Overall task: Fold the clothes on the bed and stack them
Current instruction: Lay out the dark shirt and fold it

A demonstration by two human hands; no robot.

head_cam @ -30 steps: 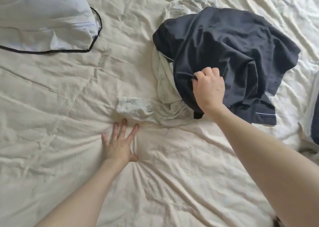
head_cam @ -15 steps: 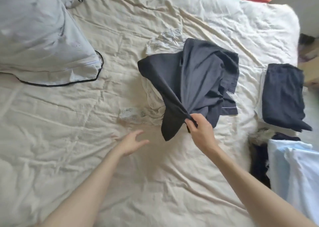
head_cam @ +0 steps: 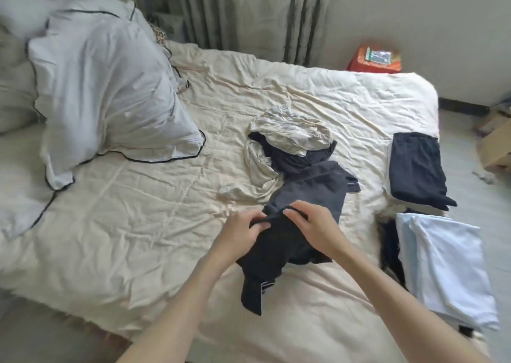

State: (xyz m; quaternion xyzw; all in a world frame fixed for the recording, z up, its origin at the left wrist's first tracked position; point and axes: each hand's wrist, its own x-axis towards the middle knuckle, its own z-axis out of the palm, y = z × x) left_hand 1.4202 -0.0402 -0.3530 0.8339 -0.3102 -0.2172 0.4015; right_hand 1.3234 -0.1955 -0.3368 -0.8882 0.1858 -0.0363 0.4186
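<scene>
Bare sheet [head_cam: 138, 224] left; folded stacks [head_cam: 442, 266] crowd right.

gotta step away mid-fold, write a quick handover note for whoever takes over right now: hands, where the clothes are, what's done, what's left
Left hand and right hand: both pinch the top edge of the dark navy garment, lifted off the bed, its lower end trailing toward the near edge.

Unfolded pile mid-bed: a pale patterned garment with more dark cloth under it.

Done: folded dark garment at the right edge of the bed; folded light blue stack nearer, also on the right.

Left: fold the navy garment in the grip, stack it on the right, then fold and stack what is in the pile.
</scene>
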